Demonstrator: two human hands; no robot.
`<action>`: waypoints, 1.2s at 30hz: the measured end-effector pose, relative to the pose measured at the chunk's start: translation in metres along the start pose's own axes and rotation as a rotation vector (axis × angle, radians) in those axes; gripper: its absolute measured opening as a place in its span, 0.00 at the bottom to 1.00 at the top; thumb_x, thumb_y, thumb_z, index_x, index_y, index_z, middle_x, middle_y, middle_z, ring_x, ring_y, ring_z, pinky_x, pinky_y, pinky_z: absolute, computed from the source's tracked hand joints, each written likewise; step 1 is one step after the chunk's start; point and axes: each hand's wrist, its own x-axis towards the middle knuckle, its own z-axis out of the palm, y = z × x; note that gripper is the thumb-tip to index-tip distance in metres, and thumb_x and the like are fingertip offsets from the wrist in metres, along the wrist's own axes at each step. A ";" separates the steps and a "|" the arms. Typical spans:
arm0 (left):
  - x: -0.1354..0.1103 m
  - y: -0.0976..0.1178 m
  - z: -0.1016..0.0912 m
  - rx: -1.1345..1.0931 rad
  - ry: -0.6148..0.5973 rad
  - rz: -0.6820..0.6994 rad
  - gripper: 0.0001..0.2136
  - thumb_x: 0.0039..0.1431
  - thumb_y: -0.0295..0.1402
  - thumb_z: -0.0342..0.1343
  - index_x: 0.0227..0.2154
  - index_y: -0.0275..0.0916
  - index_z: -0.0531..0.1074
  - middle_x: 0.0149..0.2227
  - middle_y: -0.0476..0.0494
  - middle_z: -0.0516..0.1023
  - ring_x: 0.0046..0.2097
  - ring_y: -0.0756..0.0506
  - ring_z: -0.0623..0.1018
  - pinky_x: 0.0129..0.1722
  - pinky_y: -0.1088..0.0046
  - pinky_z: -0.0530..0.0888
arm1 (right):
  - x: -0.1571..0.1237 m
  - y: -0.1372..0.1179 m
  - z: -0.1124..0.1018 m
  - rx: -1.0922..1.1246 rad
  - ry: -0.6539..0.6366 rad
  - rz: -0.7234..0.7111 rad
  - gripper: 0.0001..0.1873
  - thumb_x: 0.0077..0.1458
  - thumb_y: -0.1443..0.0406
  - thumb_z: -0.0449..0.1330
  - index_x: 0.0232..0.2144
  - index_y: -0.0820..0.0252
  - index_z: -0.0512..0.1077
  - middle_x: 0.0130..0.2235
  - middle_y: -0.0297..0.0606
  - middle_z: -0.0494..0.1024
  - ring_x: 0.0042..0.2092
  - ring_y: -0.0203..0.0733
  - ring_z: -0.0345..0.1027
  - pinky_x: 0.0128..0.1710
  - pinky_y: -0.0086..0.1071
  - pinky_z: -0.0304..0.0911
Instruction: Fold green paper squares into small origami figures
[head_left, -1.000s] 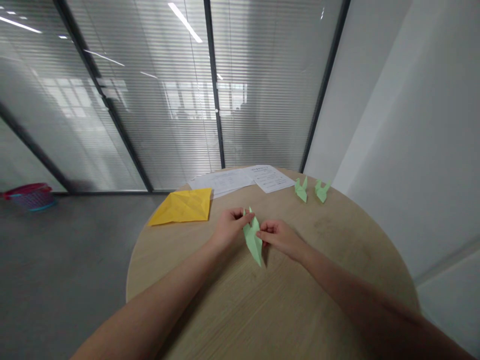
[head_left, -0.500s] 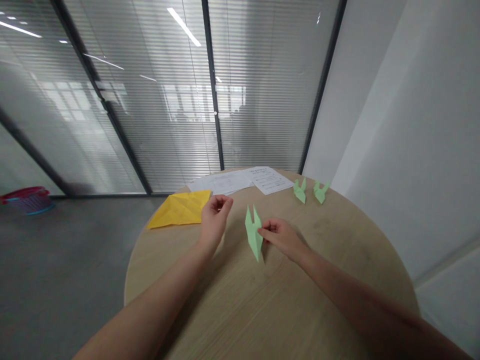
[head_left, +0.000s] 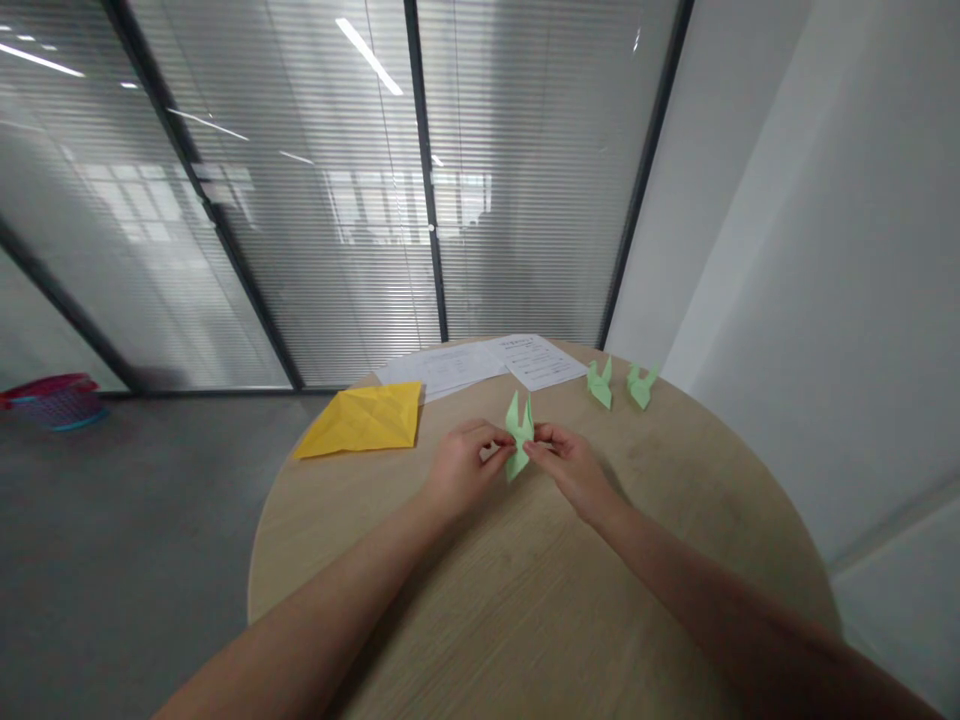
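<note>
A light green folded paper figure (head_left: 519, 430) with two pointed tips stands upright between my hands, above the round wooden table (head_left: 540, 600). My left hand (head_left: 465, 468) pinches its left side with fingers closed. My right hand (head_left: 570, 468) pinches its right side, also closed. Both hands meet at the lower part of the paper, which hides its bottom edge.
A creased yellow paper sheet (head_left: 364, 420) lies at the table's far left. White printed sheets (head_left: 480, 362) lie at the far edge. Two small green folded figures (head_left: 619, 384) stand at the far right. A glass partition with blinds is behind; a red basket (head_left: 51, 398) sits on the floor.
My left hand, which had drawn away toward the yellow sheet, has come back to the green paper. The paper has moved farther from me and stands more upright between both hands.
</note>
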 end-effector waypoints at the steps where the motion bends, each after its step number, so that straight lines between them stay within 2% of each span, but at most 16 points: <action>1: 0.000 0.000 0.000 0.015 0.010 -0.008 0.03 0.57 0.30 0.59 0.32 0.39 0.77 0.32 0.45 0.79 0.37 0.46 0.75 0.38 0.70 0.69 | -0.001 0.000 0.002 0.018 -0.026 -0.012 0.11 0.50 0.56 0.63 0.32 0.57 0.73 0.44 0.38 0.76 0.43 0.41 0.70 0.45 0.35 0.64; 3: 0.000 -0.001 0.000 0.012 -0.001 -0.051 0.03 0.56 0.30 0.58 0.31 0.39 0.77 0.31 0.45 0.79 0.36 0.46 0.75 0.38 0.70 0.69 | -0.002 0.000 0.005 0.022 -0.062 -0.041 0.11 0.50 0.57 0.64 0.32 0.57 0.72 0.49 0.39 0.74 0.47 0.42 0.70 0.48 0.36 0.63; 5: 0.000 -0.002 0.001 -0.085 -0.059 -0.138 0.05 0.56 0.29 0.56 0.30 0.38 0.77 0.29 0.46 0.78 0.32 0.48 0.75 0.34 0.73 0.70 | -0.003 0.000 0.007 -0.031 -0.078 -0.090 0.10 0.52 0.58 0.63 0.33 0.57 0.73 0.49 0.39 0.74 0.50 0.43 0.68 0.51 0.36 0.61; 9: 0.003 -0.003 0.005 -0.509 -0.170 -0.348 0.08 0.57 0.32 0.53 0.32 0.37 0.77 0.30 0.46 0.78 0.31 0.49 0.75 0.29 0.76 0.72 | -0.004 -0.002 0.007 -0.149 -0.050 -0.152 0.08 0.55 0.59 0.59 0.35 0.56 0.74 0.43 0.38 0.76 0.46 0.41 0.69 0.47 0.34 0.63; 12: 0.004 -0.002 0.006 -0.768 -0.197 -0.462 0.10 0.57 0.36 0.54 0.34 0.36 0.77 0.33 0.44 0.79 0.35 0.47 0.77 0.32 0.73 0.75 | -0.003 0.000 0.005 -0.153 0.002 -0.121 0.07 0.54 0.61 0.59 0.35 0.56 0.75 0.40 0.37 0.76 0.42 0.40 0.70 0.44 0.34 0.64; 15: 0.003 -0.002 0.007 -0.890 -0.202 -0.525 0.11 0.55 0.38 0.57 0.35 0.35 0.77 0.35 0.42 0.79 0.37 0.46 0.77 0.36 0.71 0.75 | -0.001 0.004 0.003 -0.077 0.047 -0.011 0.08 0.50 0.61 0.62 0.33 0.57 0.72 0.34 0.37 0.76 0.36 0.40 0.70 0.39 0.33 0.65; 19: 0.002 -0.006 0.012 -0.888 -0.213 -0.592 0.14 0.48 0.40 0.64 0.34 0.35 0.77 0.32 0.44 0.79 0.32 0.49 0.76 0.35 0.71 0.74 | 0.001 0.006 0.002 -0.025 0.119 0.071 0.14 0.45 0.60 0.65 0.30 0.57 0.64 0.29 0.33 0.73 0.32 0.39 0.69 0.34 0.32 0.65; 22: 0.001 -0.010 0.014 -0.851 -0.196 -0.651 0.15 0.46 0.42 0.65 0.30 0.35 0.76 0.27 0.47 0.76 0.29 0.50 0.74 0.33 0.71 0.74 | 0.001 0.003 0.003 0.039 0.137 0.114 0.20 0.42 0.59 0.68 0.35 0.56 0.63 0.30 0.33 0.74 0.33 0.40 0.70 0.35 0.32 0.66; 25: 0.002 -0.012 0.012 -0.827 -0.186 -0.667 0.14 0.47 0.43 0.64 0.27 0.35 0.75 0.25 0.49 0.74 0.27 0.51 0.72 0.31 0.73 0.72 | 0.000 0.001 0.003 0.170 0.053 0.213 0.23 0.45 0.57 0.67 0.42 0.57 0.66 0.34 0.38 0.77 0.35 0.42 0.72 0.37 0.34 0.67; 30: 0.003 -0.011 0.010 -0.749 -0.246 -0.693 0.14 0.46 0.42 0.64 0.24 0.36 0.72 0.23 0.50 0.72 0.24 0.52 0.71 0.27 0.75 0.70 | -0.002 0.005 0.003 0.234 -0.142 0.317 0.19 0.49 0.53 0.64 0.37 0.62 0.75 0.36 0.42 0.78 0.34 0.40 0.71 0.35 0.32 0.66; 32: 0.003 -0.011 0.010 -0.734 -0.259 -0.679 0.14 0.46 0.43 0.63 0.25 0.35 0.72 0.23 0.50 0.72 0.24 0.52 0.71 0.27 0.75 0.69 | -0.003 0.007 0.003 0.255 -0.153 0.329 0.19 0.49 0.54 0.65 0.37 0.63 0.75 0.35 0.41 0.78 0.33 0.38 0.70 0.33 0.30 0.64; 36: 0.003 -0.012 0.009 -0.743 -0.208 -0.613 0.16 0.48 0.45 0.62 0.29 0.36 0.75 0.25 0.49 0.73 0.27 0.51 0.72 0.28 0.74 0.71 | -0.003 0.008 0.002 0.260 -0.171 0.342 0.18 0.46 0.55 0.67 0.35 0.64 0.76 0.34 0.40 0.78 0.32 0.37 0.69 0.34 0.29 0.62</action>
